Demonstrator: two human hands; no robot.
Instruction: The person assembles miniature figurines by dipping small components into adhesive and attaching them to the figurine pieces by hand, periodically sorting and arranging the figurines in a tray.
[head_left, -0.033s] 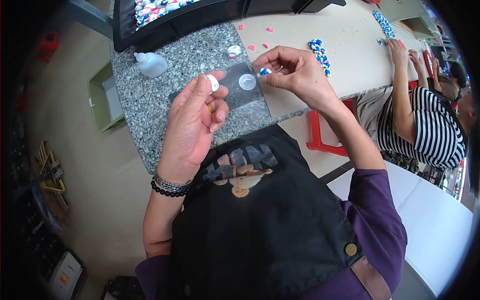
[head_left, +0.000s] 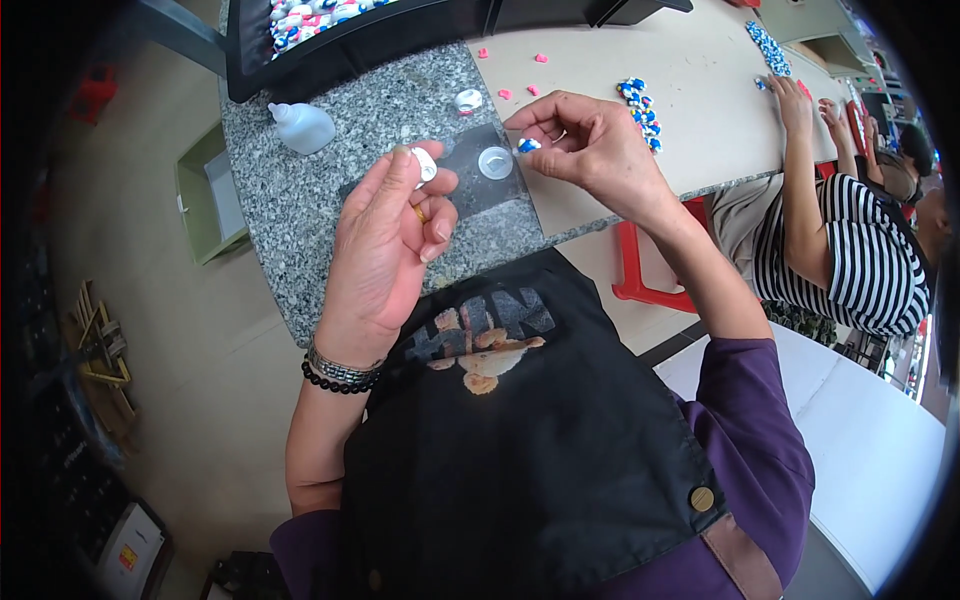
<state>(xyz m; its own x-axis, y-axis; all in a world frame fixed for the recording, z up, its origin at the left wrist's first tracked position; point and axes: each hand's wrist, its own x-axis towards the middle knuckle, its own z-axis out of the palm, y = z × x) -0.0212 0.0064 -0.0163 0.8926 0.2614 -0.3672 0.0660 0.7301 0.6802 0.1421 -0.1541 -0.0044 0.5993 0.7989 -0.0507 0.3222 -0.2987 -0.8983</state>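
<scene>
My left hand (head_left: 385, 225) pinches a small white rounded piece (head_left: 425, 167) between thumb and fingers, its marked face turned up. In my right hand (head_left: 600, 150), thumb and fingertips hold a small blue-and-white piece (head_left: 529, 146) above the table edge of the beige sheet. Between my hands a small round clear dish (head_left: 494, 163) rests on a dark transparent sheet (head_left: 470, 195). Just beyond it lies another white piece (head_left: 467, 101) with a bit of pink under it. A translucent squeeze bottle (head_left: 302, 128) stands to the left on the speckled stone tabletop (head_left: 390, 110).
A black tray (head_left: 350, 65) of colourful small pieces stands at the back left. Several pink bits (head_left: 541, 58) and a cluster of blue-and-white pieces (head_left: 640, 115) lie on the beige surface. To the right, a person in a striped shirt (head_left: 850, 250) works beside a red stool (head_left: 630, 265).
</scene>
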